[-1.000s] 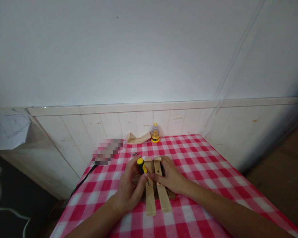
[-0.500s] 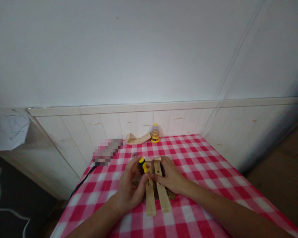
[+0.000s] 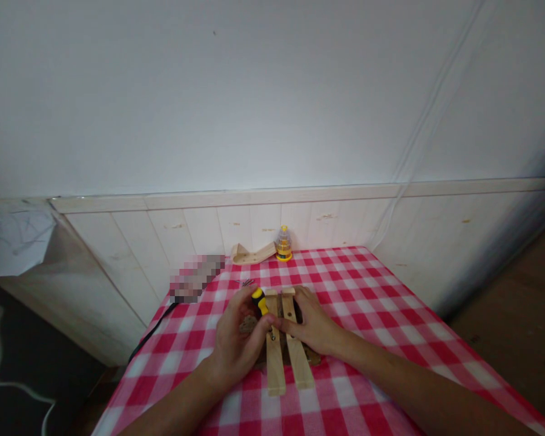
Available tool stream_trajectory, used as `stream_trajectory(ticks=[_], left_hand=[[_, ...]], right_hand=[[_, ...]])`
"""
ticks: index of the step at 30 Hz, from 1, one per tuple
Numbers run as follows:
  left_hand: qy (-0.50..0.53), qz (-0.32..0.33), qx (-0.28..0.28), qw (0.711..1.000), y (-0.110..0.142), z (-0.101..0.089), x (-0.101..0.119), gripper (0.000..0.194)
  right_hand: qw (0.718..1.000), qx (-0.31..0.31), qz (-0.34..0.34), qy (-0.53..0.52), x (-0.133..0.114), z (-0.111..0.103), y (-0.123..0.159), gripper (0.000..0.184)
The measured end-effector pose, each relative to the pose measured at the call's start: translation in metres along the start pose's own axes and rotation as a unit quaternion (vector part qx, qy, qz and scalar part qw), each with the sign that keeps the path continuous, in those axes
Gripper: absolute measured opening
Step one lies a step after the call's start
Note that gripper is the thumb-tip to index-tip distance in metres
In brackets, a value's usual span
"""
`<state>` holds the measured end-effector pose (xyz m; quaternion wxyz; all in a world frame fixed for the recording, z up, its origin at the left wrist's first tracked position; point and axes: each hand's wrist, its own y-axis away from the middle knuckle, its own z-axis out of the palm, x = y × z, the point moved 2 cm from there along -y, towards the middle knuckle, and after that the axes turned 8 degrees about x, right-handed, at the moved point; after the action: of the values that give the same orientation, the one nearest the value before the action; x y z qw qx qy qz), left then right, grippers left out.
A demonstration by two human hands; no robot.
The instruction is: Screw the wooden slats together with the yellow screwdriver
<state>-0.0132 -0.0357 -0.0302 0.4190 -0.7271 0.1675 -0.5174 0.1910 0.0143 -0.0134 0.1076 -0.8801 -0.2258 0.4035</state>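
My left hand (image 3: pixel 236 333) is closed around a small black-and-yellow screwdriver (image 3: pixel 260 300), tilted with its handle up and to the left. Its lower end points at a metal screw (image 3: pixel 273 336) in the left wooden strip (image 3: pixel 276 372). A second pale wooden strip (image 3: pixel 301 363), with dark holes in it, lies alongside. Around that strip's far part, my right hand (image 3: pixel 315 324) is closed, its thumb reaching across towards the screwdriver's lower end. Beneath both strips is a brown piece (image 3: pixel 315 359), mostly hidden by hands and wood.
Several loose screws (image 3: pixel 246 283) lie beyond my left hand. At the back stand a bent wooden piece (image 3: pixel 253 254) and a clear-and-yellow bit case (image 3: pixel 284 244), near the panelled wall (image 3: pixel 309 218). A blurred-out object (image 3: pixel 197 278) with a black strap rests at left on the checked tablecloth (image 3: pixel 345 278).
The screwdriver's handle has turned and shifted slightly in my left hand's fingers. My right thumb has moved a little closer to my left thumb. The wooden strips have stayed in place.
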Motion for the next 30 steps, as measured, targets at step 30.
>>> stream_trajectory(ticks=[30], left_hand=[[-0.012,0.004,-0.031,0.999,-0.003,-0.002,0.011,0.063]], right_hand=[[1.0,0.001,-0.007,0.01,0.0,-0.001,-0.001,0.037]])
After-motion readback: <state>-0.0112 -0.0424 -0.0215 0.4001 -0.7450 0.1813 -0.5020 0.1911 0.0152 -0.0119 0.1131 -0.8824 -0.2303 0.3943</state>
